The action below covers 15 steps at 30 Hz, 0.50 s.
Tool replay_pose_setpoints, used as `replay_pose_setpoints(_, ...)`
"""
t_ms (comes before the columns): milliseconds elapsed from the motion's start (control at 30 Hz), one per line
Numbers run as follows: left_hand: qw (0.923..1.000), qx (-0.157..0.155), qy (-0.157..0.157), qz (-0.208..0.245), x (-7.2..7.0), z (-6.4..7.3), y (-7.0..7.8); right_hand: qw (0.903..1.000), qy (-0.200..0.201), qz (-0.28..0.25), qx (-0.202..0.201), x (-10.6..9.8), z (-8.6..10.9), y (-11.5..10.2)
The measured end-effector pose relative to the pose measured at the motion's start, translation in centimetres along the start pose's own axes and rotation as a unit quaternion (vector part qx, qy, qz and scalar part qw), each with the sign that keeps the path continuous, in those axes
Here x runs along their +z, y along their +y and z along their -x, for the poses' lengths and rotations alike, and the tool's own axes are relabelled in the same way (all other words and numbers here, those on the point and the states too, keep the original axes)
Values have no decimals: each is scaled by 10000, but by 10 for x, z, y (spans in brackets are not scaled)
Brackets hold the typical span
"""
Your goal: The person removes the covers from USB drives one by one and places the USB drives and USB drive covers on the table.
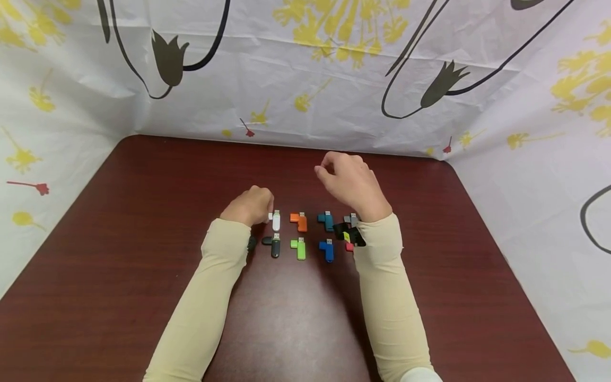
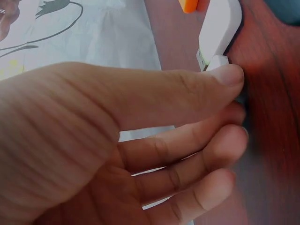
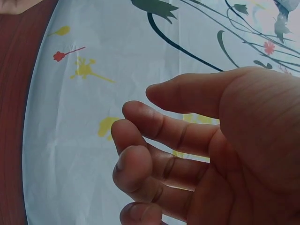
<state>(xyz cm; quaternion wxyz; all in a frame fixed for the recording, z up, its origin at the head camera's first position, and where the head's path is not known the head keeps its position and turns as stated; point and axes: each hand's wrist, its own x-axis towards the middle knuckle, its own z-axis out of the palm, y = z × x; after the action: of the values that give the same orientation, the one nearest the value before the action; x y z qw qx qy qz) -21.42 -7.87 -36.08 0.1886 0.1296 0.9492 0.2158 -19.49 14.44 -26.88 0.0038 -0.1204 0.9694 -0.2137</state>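
My left hand (image 1: 249, 206) is low over the table at the left end of the back row of USB flash drives. Its thumb and index finger pinch a small white cap (image 2: 218, 62), right beside the connector of a white USB flash drive (image 1: 276, 220). The other fingers curl loosely below, as the left wrist view shows. Farther right and higher, my right hand (image 1: 353, 183) hangs above the table with fingers loosely bent. Nothing lies between its thumb and fingertips in the right wrist view. Its wrist partly covers a grey flash drive (image 1: 354, 219) and a red one (image 1: 349, 247).
Orange (image 1: 302, 223) and teal (image 1: 329, 222) flash drives continue the back row. In front lie black (image 1: 275, 247), lime green (image 1: 301, 250) and blue (image 1: 329, 252) ones, each with its cap beside it. A patterned white sheet (image 1: 305, 79) rises behind the dark red table (image 1: 119, 265).
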Motion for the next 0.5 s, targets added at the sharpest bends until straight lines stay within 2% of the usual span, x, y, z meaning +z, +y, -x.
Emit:
replay_pose_setpoints(300,10000,-12,44,-33,1,1,-2,10000,-42,-31,-35,0,0,-1)
replay_pose_setpoints(500,9999,-98,100,-11,-8,5,-2,10000,-37,-53,2,-3,1,2)
